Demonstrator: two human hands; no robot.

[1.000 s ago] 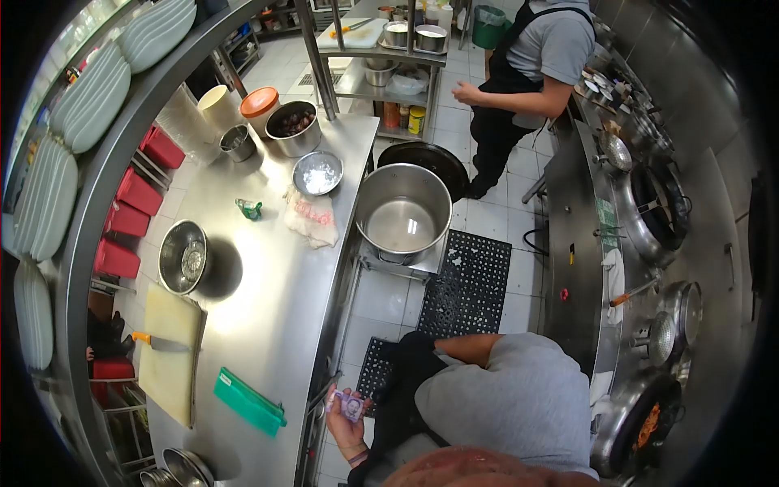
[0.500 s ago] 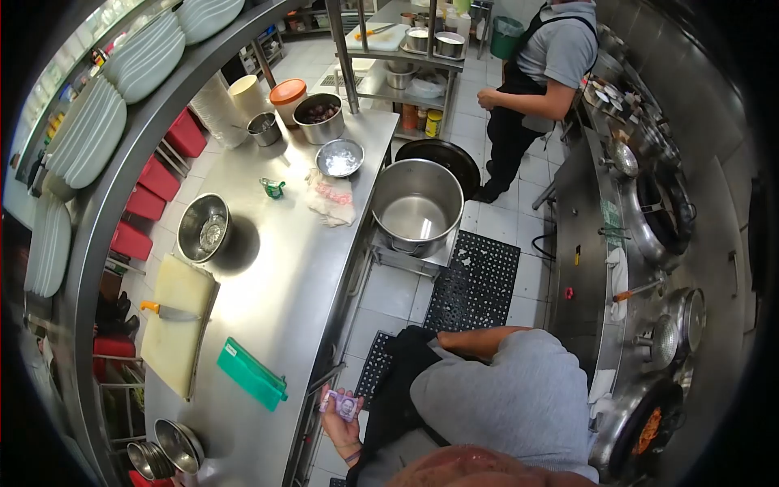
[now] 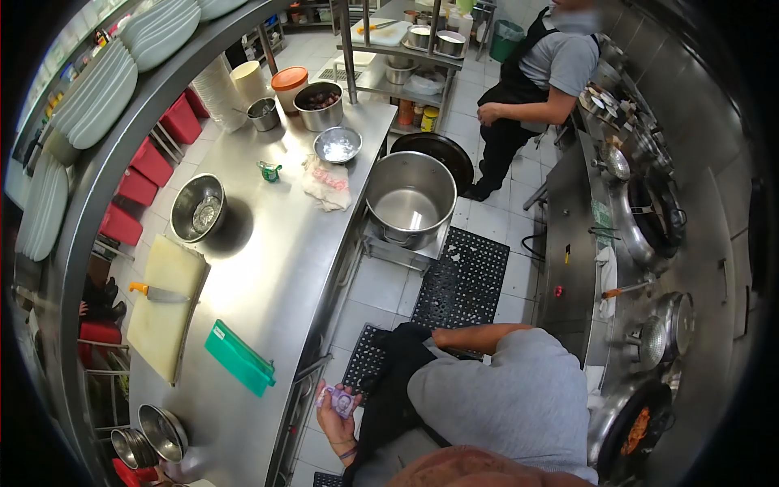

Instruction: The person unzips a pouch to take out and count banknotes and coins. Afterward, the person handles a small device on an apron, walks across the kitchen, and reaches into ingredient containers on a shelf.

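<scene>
My left hand (image 3: 334, 418) is closed around a purple banknote (image 3: 344, 400), its printed portrait facing up. It is beside the front edge of the steel table (image 3: 268, 325), above the floor. My right forearm (image 3: 479, 336) reaches across my body, and its hand is hidden at the dark apron (image 3: 389, 365). On the table nearest my left hand lies a green zipped pouch (image 3: 239, 357). Beyond it, a knife with an orange handle (image 3: 158, 293) rests on a pale cutting board (image 3: 166, 316).
A large steel pot (image 3: 411, 199) stands on a low stand beside the table. A person in a black apron (image 3: 540, 81) stands farther back. Woks (image 3: 629, 434) line the stove at right. A black rubber mat (image 3: 461, 276) covers part of the floor. Steel bowls (image 3: 162, 430) sit near left.
The view has shifted slightly, moving the table and pot left and up in the frame. My left hand still holds the banknote, turned slightly.
</scene>
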